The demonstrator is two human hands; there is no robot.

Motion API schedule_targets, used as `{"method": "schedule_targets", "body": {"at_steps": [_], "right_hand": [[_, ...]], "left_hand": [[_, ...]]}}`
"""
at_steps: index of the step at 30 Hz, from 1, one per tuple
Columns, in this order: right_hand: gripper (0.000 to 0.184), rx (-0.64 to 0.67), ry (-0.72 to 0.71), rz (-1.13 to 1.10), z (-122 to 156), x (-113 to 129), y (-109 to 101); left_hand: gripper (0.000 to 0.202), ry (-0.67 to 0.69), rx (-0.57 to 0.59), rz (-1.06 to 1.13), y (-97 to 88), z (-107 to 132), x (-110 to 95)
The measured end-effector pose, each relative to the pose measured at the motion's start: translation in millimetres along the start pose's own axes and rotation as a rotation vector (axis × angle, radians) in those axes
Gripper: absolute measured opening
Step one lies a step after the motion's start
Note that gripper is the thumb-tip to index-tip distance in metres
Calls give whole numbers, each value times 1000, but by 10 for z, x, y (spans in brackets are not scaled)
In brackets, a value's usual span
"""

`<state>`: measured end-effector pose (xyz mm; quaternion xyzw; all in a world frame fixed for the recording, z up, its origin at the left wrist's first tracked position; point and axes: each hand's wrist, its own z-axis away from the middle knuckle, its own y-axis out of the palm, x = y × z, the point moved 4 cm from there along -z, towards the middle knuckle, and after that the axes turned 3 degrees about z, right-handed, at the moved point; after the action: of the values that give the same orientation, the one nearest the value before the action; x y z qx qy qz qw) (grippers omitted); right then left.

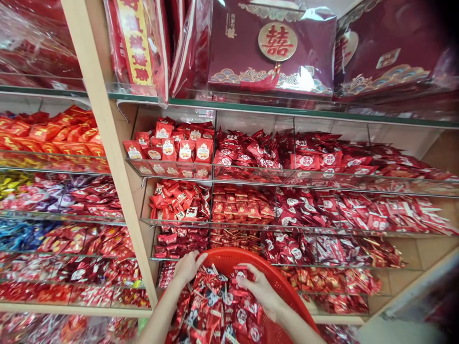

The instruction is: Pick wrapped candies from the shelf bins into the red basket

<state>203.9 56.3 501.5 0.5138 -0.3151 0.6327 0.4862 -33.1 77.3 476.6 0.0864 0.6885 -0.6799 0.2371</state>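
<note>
A red plastic basket [283, 282] sits low in the view, heaped with shiny red sweet packets [215, 306] printed with white round labels. My left hand [188, 267] is at the basket's near-left rim and seems to grip it, though the fingers' hold is partly hidden. My right hand [258, 292] reaches over the heap, its fingertips pinched on a red packet [241, 272] at the top of the pile. Most of the basket's floor is hidden by the packets.
Tiered glass shelves [251, 177] with wooden uprights [111, 138] stand directly ahead, with compartments full of red, gold and multicoloured packets. Large burgundy gift bags in plastic [272, 48] rest on the top shelf. A pale floor [394, 332] shows at lower right.
</note>
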Motion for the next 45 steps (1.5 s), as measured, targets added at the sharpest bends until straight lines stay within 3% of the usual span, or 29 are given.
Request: {"method": "schedule_targets", "body": {"at_steps": [5, 9, 11, 15, 17, 26, 30, 36, 45], "right_hand": [[49, 171, 110, 122, -25, -265, -102], [45, 209, 112, 231, -107, -460, -187], [42, 125, 60, 348, -190, -537, -258], [35, -112, -175, 603, -347, -616, -376], [35, -153, -178, 642, -384, -673, -386], [47, -96, -26, 467, -405, -844, -333], [50, -123, -70, 461, -427, -817, -387], [35, -239, -224, 577, -360, -580, -478], [48, -92, -61, 482, -365, -694, -375]], "left_hand": [[56, 16, -3, -39, 0, -14, -3], [54, 17, -8, -53, 1, -20, -6], [54, 12, -5, -59, -4, -18, -13], [54, 0, 5, -75, -20, -4, -33], [55, -2, 3, -85, -29, 4, -44], [59, 2, -19, -115, -22, 11, -45], [60, 6, -21, -106, -22, 12, -45], [59, 1, -30, -114, -31, 19, -49], [58, 16, -27, -111, -41, 20, -64]]}}
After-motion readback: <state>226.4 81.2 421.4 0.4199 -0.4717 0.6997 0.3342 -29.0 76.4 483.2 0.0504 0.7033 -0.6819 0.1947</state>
